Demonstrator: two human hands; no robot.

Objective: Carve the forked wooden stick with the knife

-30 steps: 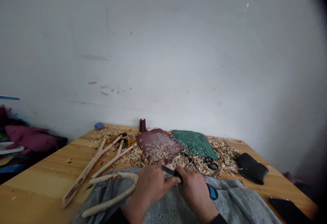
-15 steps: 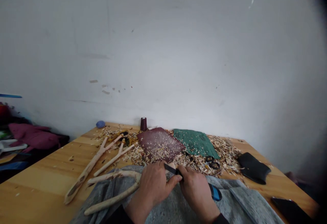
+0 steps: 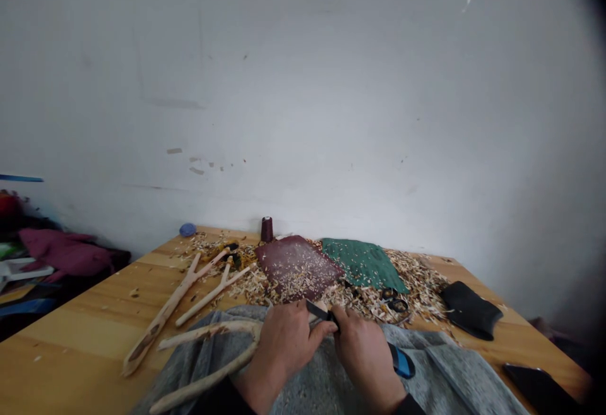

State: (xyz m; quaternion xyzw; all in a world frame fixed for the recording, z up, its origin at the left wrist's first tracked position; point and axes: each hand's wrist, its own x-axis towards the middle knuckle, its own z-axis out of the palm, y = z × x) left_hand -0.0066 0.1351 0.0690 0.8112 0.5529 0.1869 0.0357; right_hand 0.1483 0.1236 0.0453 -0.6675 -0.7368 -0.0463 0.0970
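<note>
left hand [image 3: 284, 355]: clenched around a peeled forked branch [image 3: 208, 333], nearest its fork, the long axis held leftward across a grey cloth [image 3: 464, 377]
right hand [image 3: 367, 361]: closed on a blue-handled knife [image 3: 401, 361], its dark blade [image 3: 320, 312] held between the hands
beyond the hands: a maroon leather pad [image 3: 296, 266] and a green leather pad [image 3: 362, 264] are laid among wood shavings [image 3: 416, 288]

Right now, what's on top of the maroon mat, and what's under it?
Pale wood shavings lie scattered over the maroon mat. Whatever is under the mat is covered by it and cannot be seen.
</note>
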